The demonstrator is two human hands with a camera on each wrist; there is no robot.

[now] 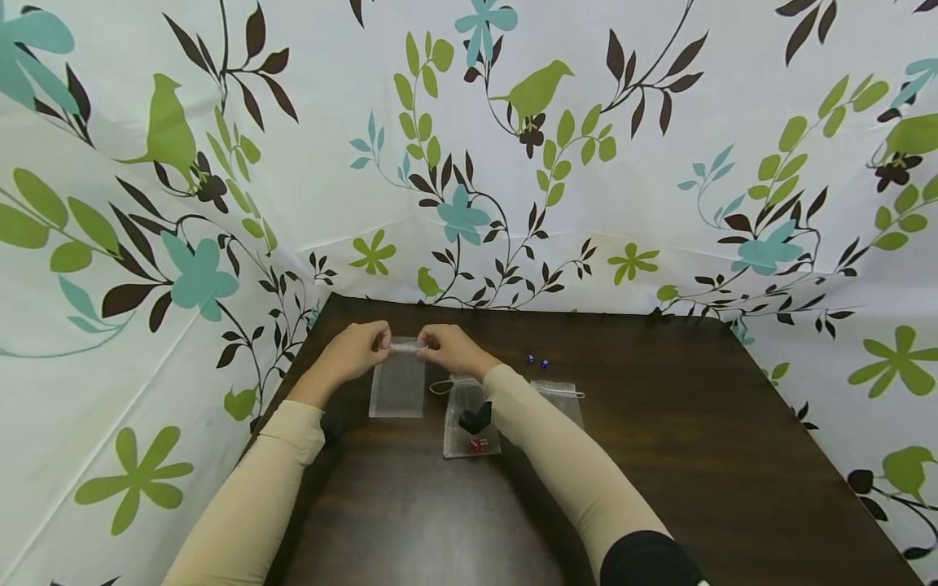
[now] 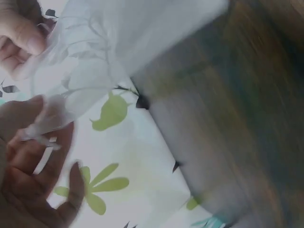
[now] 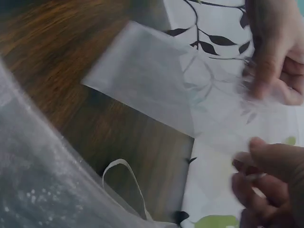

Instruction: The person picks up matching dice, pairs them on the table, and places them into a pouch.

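In the head view my left hand [image 1: 355, 352] pinches one top corner of a sheer white drawstring pouch [image 1: 398, 389]. My right hand [image 1: 456, 348] pinches the opposite corner, so the mouth is stretched between them. Seen from the left wrist, thumb and fingers of the left hand [image 2: 38, 161] grip the gathered edge and cord. The right wrist view shows the pouch [image 3: 142, 78] hanging flat from both hands, its body over the table edge. A second sheer pouch [image 1: 456, 419], with red dice [image 1: 478, 445] inside, lies by my right forearm.
A third sheer pouch [image 1: 560, 392] lies partly hidden behind the right sleeve. Two blue dice [image 1: 538, 361] sit farther back on the dark wooden table [image 1: 659, 423]. A patterned curtain [image 1: 308, 163] stands along the table's back and left edges. A black object [image 1: 475, 418] overlaps the second pouch.
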